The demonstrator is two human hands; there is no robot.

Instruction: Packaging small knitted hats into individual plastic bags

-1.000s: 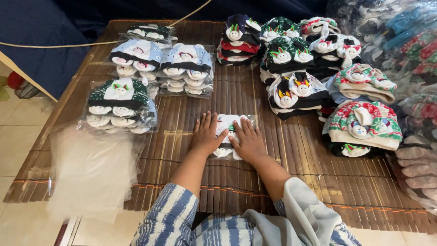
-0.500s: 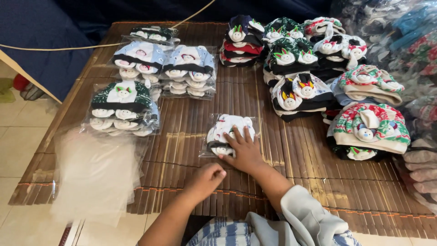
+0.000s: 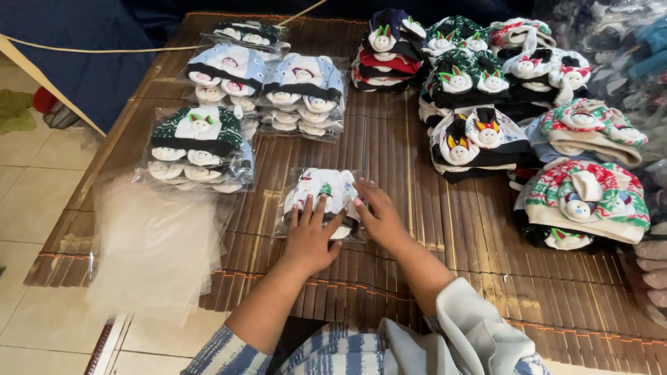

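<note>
clear bagged hat (image 3: 321, 198) under two hands (image 3: 344, 226).

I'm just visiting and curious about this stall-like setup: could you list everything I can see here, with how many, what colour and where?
bagged hat: one, white, in a clear bag, mat centre, under both hands
bagged hat stacks: four, white, pale blue and dark green, in clear bags, mat's left part
loose hat piles: several, exact count unclear; black, red, green and white, mat's right part
empty clear bags: a stack, see-through, mat's left edge
bamboo mat: one, brown, under everything
blue cloth: one, dark blue, top left
tiled floor: pale, left side
left hand: one, flat on the bagged hat
right hand: one, on the bag's right edge
</note>
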